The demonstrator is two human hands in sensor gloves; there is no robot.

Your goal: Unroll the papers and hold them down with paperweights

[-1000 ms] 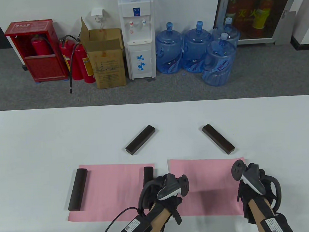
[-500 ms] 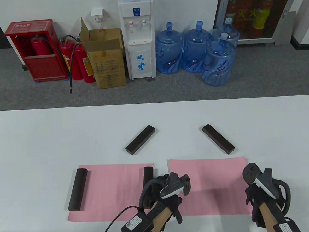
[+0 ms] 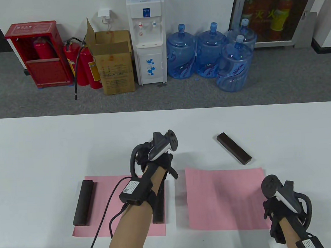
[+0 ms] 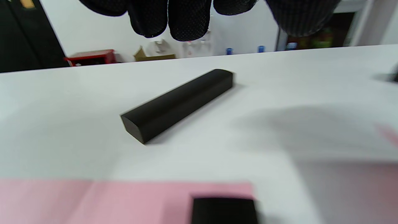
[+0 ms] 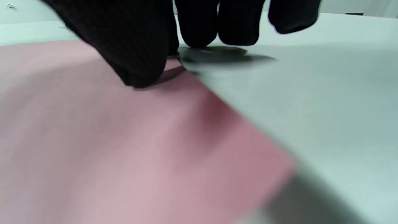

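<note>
Two pink papers lie flat near the table's front. The left paper (image 3: 116,194) carries two dark paperweights: one on its left edge (image 3: 83,203), one on its right edge (image 3: 159,211), partly under my forearm. My left hand (image 3: 156,155) hangs open over a loose dark paperweight (image 4: 177,104); the fingertips (image 4: 186,25) are above it, not touching. The hand hides it in the table view. My right hand (image 3: 274,204) presses the right edge of the right paper (image 3: 226,198); the thumb (image 5: 136,62) is on the paper (image 5: 124,149). Another loose paperweight (image 3: 234,148) lies beyond that paper.
The white table (image 3: 44,153) stretches wide on the left and at the back. A cable (image 3: 104,225) trails from my left wrist over the left paper. Water bottles, a dispenser and extinguishers stand on the floor behind the table.
My left hand left the right paper's left edge and reached forward over the loose paperweight. That edge has shifted a little to the right. The right hand stays on the right edge.
</note>
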